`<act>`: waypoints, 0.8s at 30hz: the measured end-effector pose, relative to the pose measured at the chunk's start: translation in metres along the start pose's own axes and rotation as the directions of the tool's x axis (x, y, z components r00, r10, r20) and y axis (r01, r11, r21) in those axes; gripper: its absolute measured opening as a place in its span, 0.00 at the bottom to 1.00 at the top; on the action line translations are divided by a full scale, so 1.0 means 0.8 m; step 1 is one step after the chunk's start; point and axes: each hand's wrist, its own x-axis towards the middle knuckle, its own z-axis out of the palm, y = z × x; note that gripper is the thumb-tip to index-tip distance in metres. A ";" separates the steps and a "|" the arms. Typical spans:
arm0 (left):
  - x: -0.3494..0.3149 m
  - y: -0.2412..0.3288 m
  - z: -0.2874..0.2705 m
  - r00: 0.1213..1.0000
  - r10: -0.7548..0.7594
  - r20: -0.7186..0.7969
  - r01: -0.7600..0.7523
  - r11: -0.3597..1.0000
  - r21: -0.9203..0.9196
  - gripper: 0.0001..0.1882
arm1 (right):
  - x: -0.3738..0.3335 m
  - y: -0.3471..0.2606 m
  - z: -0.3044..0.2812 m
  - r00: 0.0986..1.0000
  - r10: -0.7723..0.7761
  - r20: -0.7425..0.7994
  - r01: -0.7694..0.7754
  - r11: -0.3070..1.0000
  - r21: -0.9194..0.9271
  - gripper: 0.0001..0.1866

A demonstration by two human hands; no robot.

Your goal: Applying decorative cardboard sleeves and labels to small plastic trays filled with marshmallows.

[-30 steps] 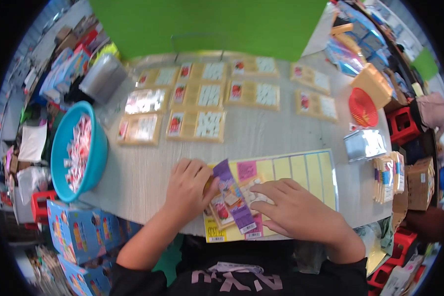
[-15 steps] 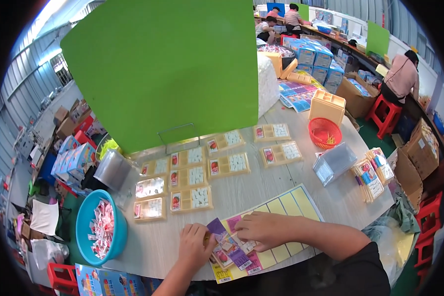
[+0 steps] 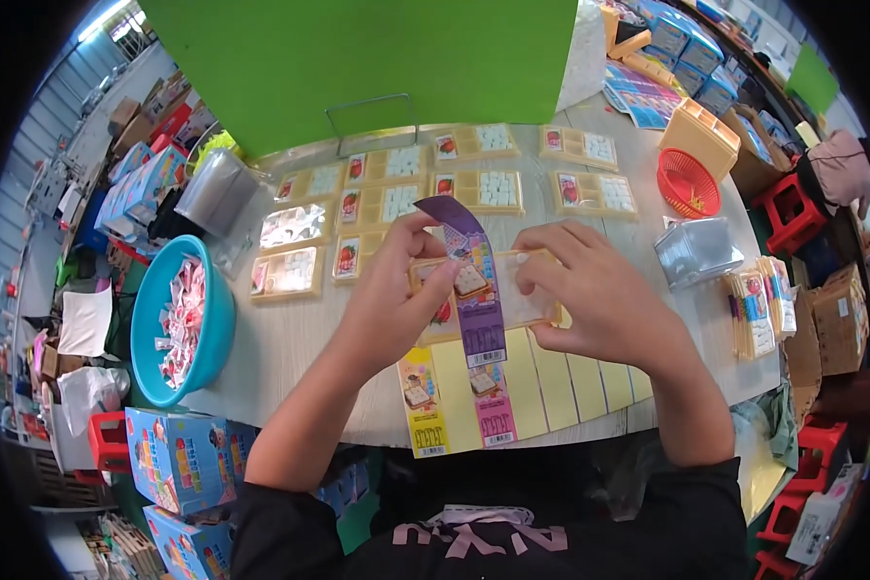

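Note:
A purple printed strip (image 3: pixel 478 300) is pinched between the thumb and fingers of my left hand (image 3: pixel 396 290). Its upper end curls to the left. Behind the strip is a cream compartment tray (image 3: pixel 517 280) with a clear cover and a strawberry picture, partly hidden by the strip and my fingers. My right hand (image 3: pixel 594 285) grips the tray's right end, fingers on top and thumb at the near edge. Below lies a pale yellow sheet (image 3: pixel 551 387) bearing a yellow strip (image 3: pixel 420 401) and a pink strip (image 3: pixel 491 401).
Several filled trays (image 3: pixel 387 164) stand in rows toward a green board (image 3: pixel 358 68). A blue basin (image 3: pixel 224 329) of small packets is at left. At right are a red basket (image 3: pixel 686 182), clear covers (image 3: pixel 696 249) and bundled packs (image 3: pixel 749 309).
Both hands have risen from the sheet, bringing the purple strip and the tray up with them. My right hand has moved to the tray's right end. The view has tilted down.

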 end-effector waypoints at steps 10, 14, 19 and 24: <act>0.002 -0.016 0.016 0.985 -0.155 0.081 0.160 0.986 -0.055 0.26 | -0.017 0.021 0.032 0.998 0.049 -0.036 -0.047 0.998 0.035 0.20; 0.002 -0.028 0.014 0.990 -0.107 0.094 0.107 0.994 0.010 0.30 | -0.016 0.025 0.042 0.998 0.058 -0.025 -0.056 0.995 0.080 0.20; -0.008 -0.030 0.024 0.988 -0.150 0.040 0.155 0.979 -0.135 0.36 | -0.014 0.024 0.046 0.994 0.093 -0.050 -0.092 0.995 0.033 0.21; -0.015 -0.023 0.031 0.956 -0.284 0.075 0.294 0.933 -0.210 0.37 | -0.012 0.015 0.047 0.986 0.128 -0.103 -0.129 0.992 0.003 0.22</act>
